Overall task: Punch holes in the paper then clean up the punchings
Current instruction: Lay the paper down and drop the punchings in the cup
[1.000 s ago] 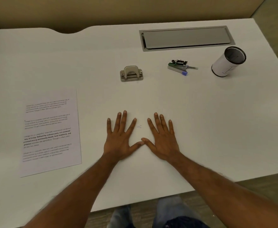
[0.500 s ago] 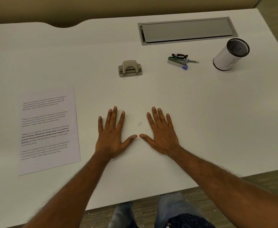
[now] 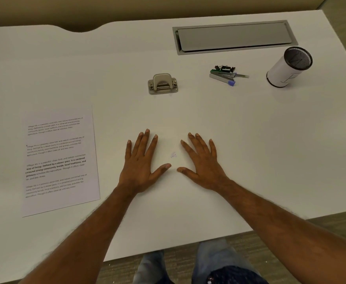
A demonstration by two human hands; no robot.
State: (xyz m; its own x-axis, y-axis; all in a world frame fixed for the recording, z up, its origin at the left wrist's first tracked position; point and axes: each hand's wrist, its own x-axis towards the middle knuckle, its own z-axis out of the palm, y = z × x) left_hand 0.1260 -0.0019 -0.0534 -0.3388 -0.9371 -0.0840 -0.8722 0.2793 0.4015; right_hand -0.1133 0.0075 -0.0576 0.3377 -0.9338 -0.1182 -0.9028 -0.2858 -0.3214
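A printed sheet of paper (image 3: 59, 160) lies flat at the left of the white desk (image 3: 250, 150). A small metal hole punch (image 3: 162, 84) stands farther back, near the middle. My left hand (image 3: 141, 162) and my right hand (image 3: 202, 160) rest palm down on the desk, fingers spread, thumbs almost touching. Neither hand holds anything. Between them lies a tiny pale speck (image 3: 173, 154), possibly paper punchings.
A grey cable-tray lid (image 3: 233, 36) is set into the desk at the back right. A little pile of clips and staple strips (image 3: 226, 74) lies right of the punch. A white cylindrical mesh-topped cup (image 3: 288, 67) stands at the far right. The desk's front edge is near my legs.
My thumbs have drawn slightly apart, leaving a small gap. The view has shifted a little. Nothing on the desk has moved.
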